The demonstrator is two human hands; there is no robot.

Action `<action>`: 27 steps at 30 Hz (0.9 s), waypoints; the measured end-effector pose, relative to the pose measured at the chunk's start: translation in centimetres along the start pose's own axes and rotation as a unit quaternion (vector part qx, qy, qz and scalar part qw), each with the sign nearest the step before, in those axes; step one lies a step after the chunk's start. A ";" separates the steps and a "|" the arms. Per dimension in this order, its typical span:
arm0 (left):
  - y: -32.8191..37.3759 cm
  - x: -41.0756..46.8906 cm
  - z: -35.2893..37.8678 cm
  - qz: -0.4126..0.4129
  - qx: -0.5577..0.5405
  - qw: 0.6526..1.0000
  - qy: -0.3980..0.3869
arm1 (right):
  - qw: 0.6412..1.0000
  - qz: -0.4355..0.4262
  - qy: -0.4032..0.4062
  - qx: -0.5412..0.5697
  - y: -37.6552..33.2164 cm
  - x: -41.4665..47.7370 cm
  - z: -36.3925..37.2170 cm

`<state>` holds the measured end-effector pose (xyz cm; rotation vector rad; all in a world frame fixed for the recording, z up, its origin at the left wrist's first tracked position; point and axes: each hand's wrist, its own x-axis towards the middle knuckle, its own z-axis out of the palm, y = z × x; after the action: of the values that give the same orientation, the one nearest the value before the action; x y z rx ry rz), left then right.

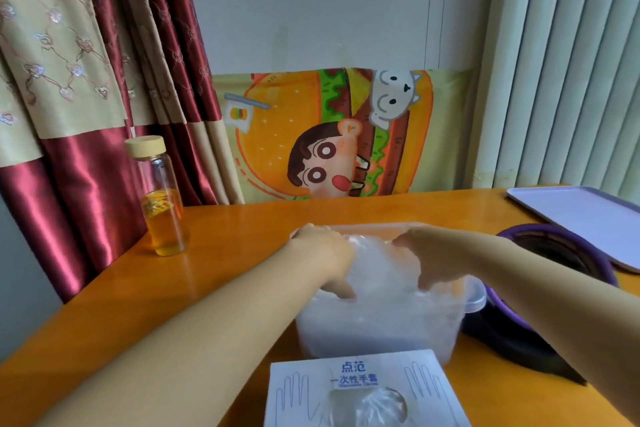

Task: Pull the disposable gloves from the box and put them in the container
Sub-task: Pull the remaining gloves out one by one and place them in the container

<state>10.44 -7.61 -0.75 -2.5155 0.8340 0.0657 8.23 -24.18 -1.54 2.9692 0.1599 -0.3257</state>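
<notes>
Translucent plastic container (476, 302) at frame centre heaped with clear disposable gloves (381, 263), left hand (323, 251) and right hand (436, 255) both gripping the heap with curled fingers, white box (363, 367) at lower centre, a glove (367, 407) in its opening, glass bottle (162, 198) of orange liquid at left.

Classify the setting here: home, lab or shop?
Most likely a room in a home, not a lab. Patterned curtains hang at the left, a cartoon burger cloth lies against the wall, and a glass bottle of orange drink stands on the wooden table.
</notes>
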 end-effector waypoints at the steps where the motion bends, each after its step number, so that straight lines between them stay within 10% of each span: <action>1: 0.2 0.5 -0.1 -0.006 0.004 0.999 -0.032 | 1.000 0.009 -0.014 -0.026 -0.1 0.5 0.3; 9: 0.8 2.8 1.4 -0.002 -0.110 0.982 -0.156 | 0.991 -0.028 0.104 -0.080 -1.5 0.1 -0.2; 14: 0.7 4.3 2.9 0.028 -0.115 0.973 -0.198 | 0.992 -0.027 -0.121 0.016 -2.2 2.4 1.6; 20: 0.9 4.6 3.9 0.053 -0.100 0.973 -0.199 | 0.984 -0.043 -0.160 -0.065 -2.3 3.5 3.2; 27: -1.2 0.5 1.9 0.051 -0.261 0.962 0.066 | 0.993 -0.043 0.076 0.079 -1.9 -0.6 0.2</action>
<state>11.70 -6.13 -2.04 -2.9901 1.1207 0.1749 7.38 -22.41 -1.86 3.1494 0.2919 -0.1282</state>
